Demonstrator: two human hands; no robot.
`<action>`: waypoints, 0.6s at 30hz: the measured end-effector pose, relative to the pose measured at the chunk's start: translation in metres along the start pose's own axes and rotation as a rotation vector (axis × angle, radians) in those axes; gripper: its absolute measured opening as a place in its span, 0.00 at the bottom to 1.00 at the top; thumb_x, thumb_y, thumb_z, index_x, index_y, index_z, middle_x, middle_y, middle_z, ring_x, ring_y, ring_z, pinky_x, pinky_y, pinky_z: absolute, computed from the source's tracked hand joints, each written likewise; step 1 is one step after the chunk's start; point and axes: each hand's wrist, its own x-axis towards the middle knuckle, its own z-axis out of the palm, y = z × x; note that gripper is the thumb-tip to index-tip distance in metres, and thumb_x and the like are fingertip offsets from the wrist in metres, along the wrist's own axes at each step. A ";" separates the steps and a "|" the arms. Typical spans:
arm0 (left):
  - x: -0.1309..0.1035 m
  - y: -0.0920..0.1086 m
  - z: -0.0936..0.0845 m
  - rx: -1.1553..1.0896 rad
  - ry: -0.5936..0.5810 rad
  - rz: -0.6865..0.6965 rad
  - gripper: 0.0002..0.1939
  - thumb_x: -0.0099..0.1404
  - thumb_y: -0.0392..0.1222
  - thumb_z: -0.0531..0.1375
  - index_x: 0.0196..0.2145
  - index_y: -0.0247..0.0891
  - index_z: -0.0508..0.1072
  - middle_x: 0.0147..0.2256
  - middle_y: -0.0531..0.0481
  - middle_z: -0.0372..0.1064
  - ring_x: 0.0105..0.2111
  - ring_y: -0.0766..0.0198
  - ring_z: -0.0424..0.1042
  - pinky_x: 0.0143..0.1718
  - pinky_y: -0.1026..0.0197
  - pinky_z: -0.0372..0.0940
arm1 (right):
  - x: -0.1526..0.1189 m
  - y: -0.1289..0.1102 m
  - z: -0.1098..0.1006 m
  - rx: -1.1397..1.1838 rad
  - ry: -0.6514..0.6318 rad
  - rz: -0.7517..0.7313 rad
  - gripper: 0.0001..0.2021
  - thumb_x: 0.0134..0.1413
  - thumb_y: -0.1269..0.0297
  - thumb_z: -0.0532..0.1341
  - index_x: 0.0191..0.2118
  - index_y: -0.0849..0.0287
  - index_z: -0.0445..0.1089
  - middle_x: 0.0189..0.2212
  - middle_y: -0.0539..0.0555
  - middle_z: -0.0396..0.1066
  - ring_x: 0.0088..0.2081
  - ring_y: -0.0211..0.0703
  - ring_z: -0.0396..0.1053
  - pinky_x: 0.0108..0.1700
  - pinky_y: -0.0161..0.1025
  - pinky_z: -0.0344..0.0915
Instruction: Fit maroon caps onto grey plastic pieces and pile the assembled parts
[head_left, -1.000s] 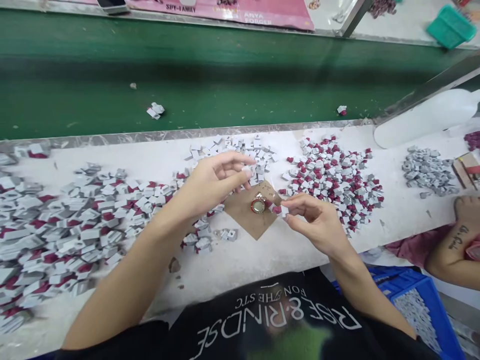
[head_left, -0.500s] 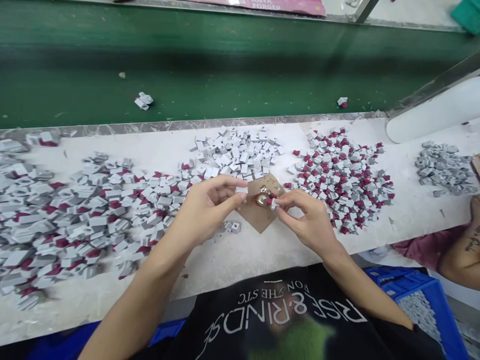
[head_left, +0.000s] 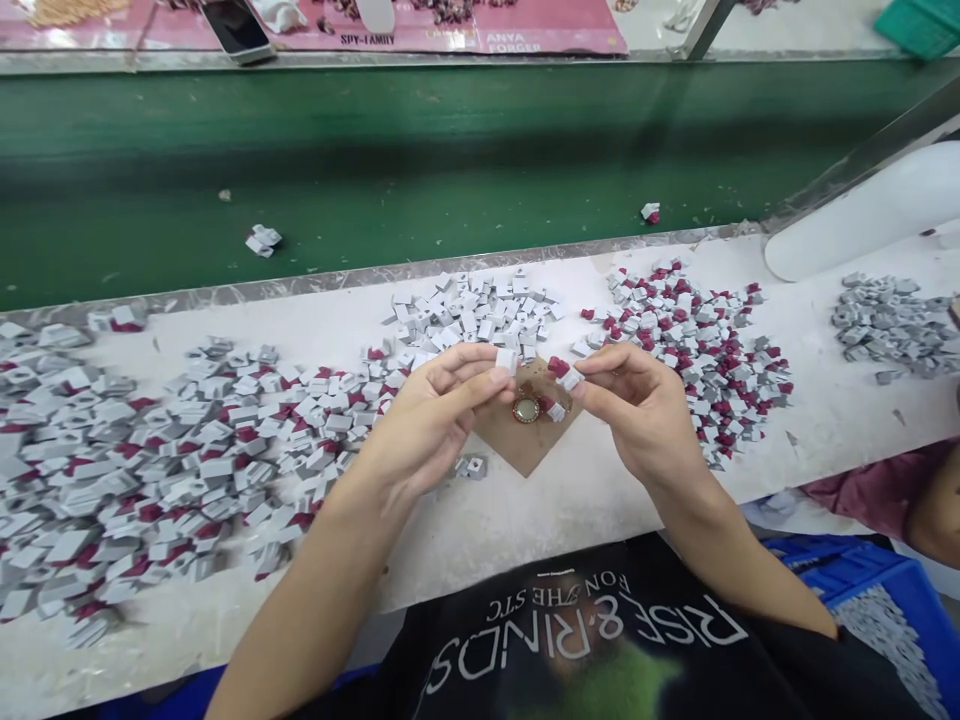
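Between thumb and fingers, my left hand (head_left: 442,415) pinches a small light-grey plastic block (head_left: 507,361). Opposite it, my right hand (head_left: 637,400) grips a small grey-and-maroon plastic piece (head_left: 564,374), maroon end pointing left. A short gap separates the two pieces. Below them a brown square board (head_left: 524,452) lies on the table, turned cornerwise. On the board sits a small round dish with a metallic, red-edged rim (head_left: 526,409). Another grey-and-maroon piece (head_left: 555,410) rests against the dish's right side. A few grey pieces (head_left: 471,467) lie just left of the board.
Loose grey blocks (head_left: 480,310) are heaped behind my hands. A large grey-and-maroon pile (head_left: 150,480) spreads left, another (head_left: 720,370) right, with grey parts (head_left: 896,325) beyond. A green belt (head_left: 420,160) runs behind the table. A white tube (head_left: 862,225) and another person's arm (head_left: 934,520) are at right.
My right hand has risen slightly and now holds a grey-and-maroon piece above the board, while a similar piece lies by the dish. My left hand's block is tilted more upright. The view has shifted.
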 end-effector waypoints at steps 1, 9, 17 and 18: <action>0.001 0.000 0.004 -0.037 -0.010 -0.005 0.19 0.52 0.38 0.89 0.38 0.39 0.87 0.31 0.53 0.83 0.34 0.67 0.84 0.42 0.70 0.78 | 0.002 -0.001 0.003 0.029 0.003 0.008 0.11 0.57 0.55 0.84 0.39 0.49 0.85 0.39 0.51 0.85 0.42 0.48 0.85 0.44 0.45 0.83; 0.010 -0.008 0.015 0.015 -0.079 0.070 0.17 0.62 0.43 0.85 0.45 0.40 0.89 0.38 0.47 0.88 0.38 0.64 0.87 0.44 0.67 0.80 | 0.010 -0.006 0.012 0.084 0.006 -0.007 0.09 0.59 0.57 0.83 0.39 0.48 0.85 0.38 0.50 0.84 0.40 0.45 0.83 0.43 0.44 0.83; 0.014 -0.009 0.016 0.089 -0.074 0.100 0.17 0.60 0.45 0.86 0.43 0.42 0.89 0.36 0.51 0.87 0.33 0.67 0.83 0.40 0.67 0.78 | 0.016 -0.004 0.010 0.087 -0.015 -0.007 0.08 0.59 0.57 0.83 0.39 0.48 0.86 0.37 0.50 0.85 0.39 0.44 0.84 0.41 0.42 0.83; 0.015 -0.008 0.017 0.096 -0.072 0.100 0.17 0.60 0.45 0.86 0.43 0.42 0.89 0.36 0.51 0.87 0.33 0.67 0.84 0.41 0.67 0.78 | 0.016 -0.004 0.010 0.085 -0.014 -0.005 0.08 0.59 0.57 0.83 0.39 0.49 0.87 0.37 0.50 0.85 0.39 0.44 0.84 0.41 0.42 0.83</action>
